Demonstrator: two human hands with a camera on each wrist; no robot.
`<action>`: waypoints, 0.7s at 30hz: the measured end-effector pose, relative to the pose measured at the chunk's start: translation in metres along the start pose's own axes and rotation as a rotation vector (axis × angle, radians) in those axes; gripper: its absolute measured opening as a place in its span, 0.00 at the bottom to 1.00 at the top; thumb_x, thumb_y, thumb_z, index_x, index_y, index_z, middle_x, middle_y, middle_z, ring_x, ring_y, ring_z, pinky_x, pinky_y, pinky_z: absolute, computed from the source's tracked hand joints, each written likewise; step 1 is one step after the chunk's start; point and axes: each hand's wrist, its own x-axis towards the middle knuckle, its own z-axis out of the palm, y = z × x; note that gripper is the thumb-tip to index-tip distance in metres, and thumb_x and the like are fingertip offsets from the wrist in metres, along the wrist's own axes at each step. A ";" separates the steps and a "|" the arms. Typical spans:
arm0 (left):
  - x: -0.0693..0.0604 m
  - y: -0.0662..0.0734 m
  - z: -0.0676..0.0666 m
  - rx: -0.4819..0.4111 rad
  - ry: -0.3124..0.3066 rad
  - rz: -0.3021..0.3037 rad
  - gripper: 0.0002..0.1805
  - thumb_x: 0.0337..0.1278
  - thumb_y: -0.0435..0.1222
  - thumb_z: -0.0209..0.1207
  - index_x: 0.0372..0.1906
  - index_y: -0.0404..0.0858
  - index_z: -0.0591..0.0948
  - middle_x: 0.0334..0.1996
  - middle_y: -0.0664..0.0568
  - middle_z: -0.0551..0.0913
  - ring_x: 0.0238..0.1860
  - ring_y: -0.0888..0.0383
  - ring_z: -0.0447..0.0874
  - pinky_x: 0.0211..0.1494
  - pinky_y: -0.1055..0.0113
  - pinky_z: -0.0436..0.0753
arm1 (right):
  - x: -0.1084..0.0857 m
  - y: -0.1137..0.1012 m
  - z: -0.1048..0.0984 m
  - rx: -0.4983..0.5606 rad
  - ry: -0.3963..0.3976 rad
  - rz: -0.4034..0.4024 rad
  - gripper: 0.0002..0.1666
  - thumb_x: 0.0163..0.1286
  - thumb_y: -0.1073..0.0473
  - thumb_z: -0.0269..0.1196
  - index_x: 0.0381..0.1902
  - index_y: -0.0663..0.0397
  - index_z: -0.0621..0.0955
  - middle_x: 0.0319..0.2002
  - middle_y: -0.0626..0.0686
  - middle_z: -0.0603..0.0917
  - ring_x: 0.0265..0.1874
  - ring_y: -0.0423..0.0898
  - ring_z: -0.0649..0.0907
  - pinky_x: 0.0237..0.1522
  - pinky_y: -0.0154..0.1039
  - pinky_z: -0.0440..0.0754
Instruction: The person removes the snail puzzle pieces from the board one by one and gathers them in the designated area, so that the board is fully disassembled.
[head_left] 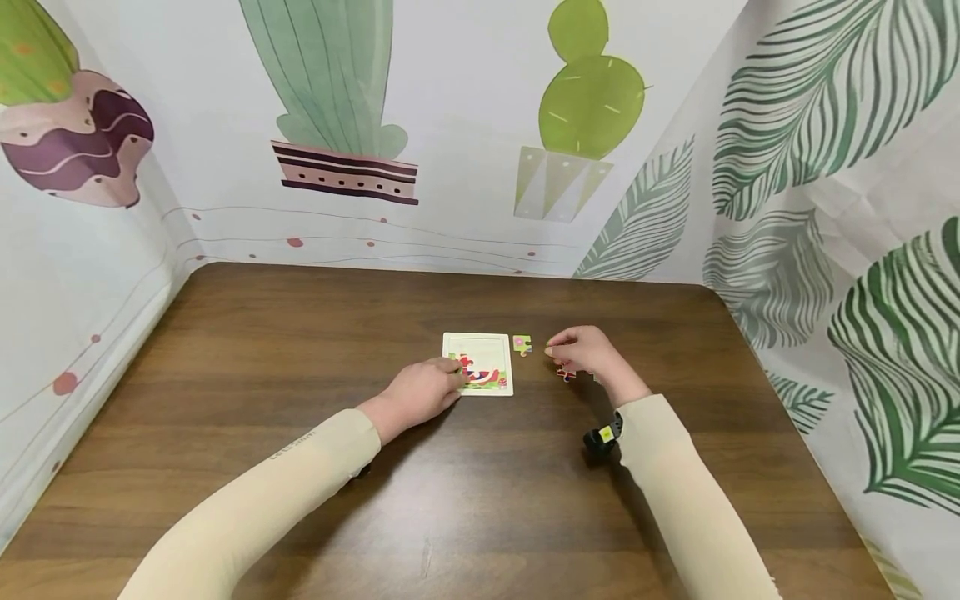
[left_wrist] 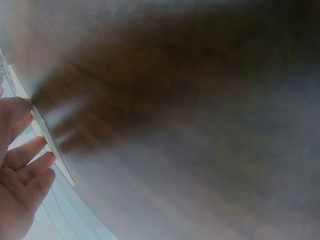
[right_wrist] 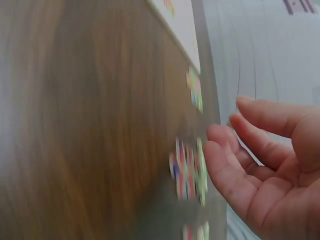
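A square puzzle board (head_left: 477,336) with a pale rim lies flat on the table, colourful pieces filling its lower part. My left hand (head_left: 424,392) rests at its left side; in the left wrist view, the fingertips of that hand (left_wrist: 22,170) touch the board's edge (left_wrist: 65,174). Just right of the board is a loose green piece (head_left: 522,343) with a pink flower. My right hand (head_left: 592,354) hovers over several loose pieces (head_left: 566,372). In the right wrist view, this hand (right_wrist: 270,165) has loosely bent fingers with nothing between them, beside the blurred pieces (right_wrist: 185,170).
The brown wooden table (head_left: 315,325) extends around the board. Behind it hangs a white cloth (head_left: 465,108) printed with cacti, and a leaf-patterned cloth (head_left: 885,192) is on the right. A black wrist device (head_left: 602,440) sits under my right wrist.
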 end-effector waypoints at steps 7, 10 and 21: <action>-0.002 0.003 0.000 0.020 0.022 0.009 0.14 0.64 0.37 0.67 0.52 0.40 0.88 0.53 0.45 0.88 0.57 0.47 0.88 0.62 0.56 0.85 | 0.001 -0.017 0.035 0.168 0.050 -0.020 0.19 0.77 0.62 0.57 0.56 0.75 0.80 0.54 0.70 0.85 0.39 0.43 0.87 0.48 0.36 0.89; -0.004 0.007 -0.001 0.021 0.000 -0.003 0.16 0.66 0.38 0.65 0.56 0.40 0.87 0.55 0.45 0.88 0.57 0.47 0.88 0.62 0.55 0.85 | 0.003 -0.024 0.049 0.236 0.034 -0.018 0.20 0.78 0.63 0.55 0.57 0.75 0.79 0.55 0.71 0.84 0.43 0.45 0.88 0.53 0.41 0.88; -0.010 0.015 -0.003 0.002 -0.067 0.001 0.16 0.68 0.38 0.63 0.56 0.38 0.86 0.59 0.43 0.87 0.62 0.46 0.85 0.65 0.55 0.84 | 0.009 -0.035 0.079 0.377 -0.064 -0.006 0.21 0.81 0.60 0.53 0.59 0.73 0.78 0.51 0.62 0.86 0.43 0.38 0.88 0.59 0.41 0.86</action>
